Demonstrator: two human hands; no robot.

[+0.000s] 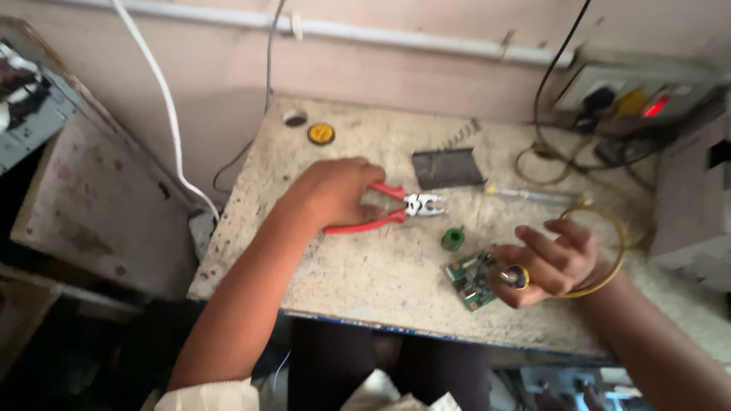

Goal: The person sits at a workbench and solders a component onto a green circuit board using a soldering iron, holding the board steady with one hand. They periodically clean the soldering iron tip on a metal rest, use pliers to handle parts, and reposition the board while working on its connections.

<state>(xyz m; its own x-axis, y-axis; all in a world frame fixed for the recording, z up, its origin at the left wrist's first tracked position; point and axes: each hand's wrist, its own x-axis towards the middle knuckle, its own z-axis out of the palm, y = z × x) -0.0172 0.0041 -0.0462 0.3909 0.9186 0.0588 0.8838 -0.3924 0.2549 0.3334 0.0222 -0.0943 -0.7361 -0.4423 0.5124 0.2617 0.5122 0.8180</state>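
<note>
Nearest, left forearm stretched up from the near left, left hand [335, 192] palm down on the worn table [365, 281], fingers closed over the red handles of the pliers [392, 209], metal nose pointing right. Just right of that, a small green knob [453, 238] and, farther back, a dark metal plate [446, 167]; far left on the table, a yellow disc [321, 133]. At the near right, right hand [552, 262] palm up, fingers loosely curled around a green circuit board [472, 280], a yellow wire loop [609, 251] behind it.
</note>
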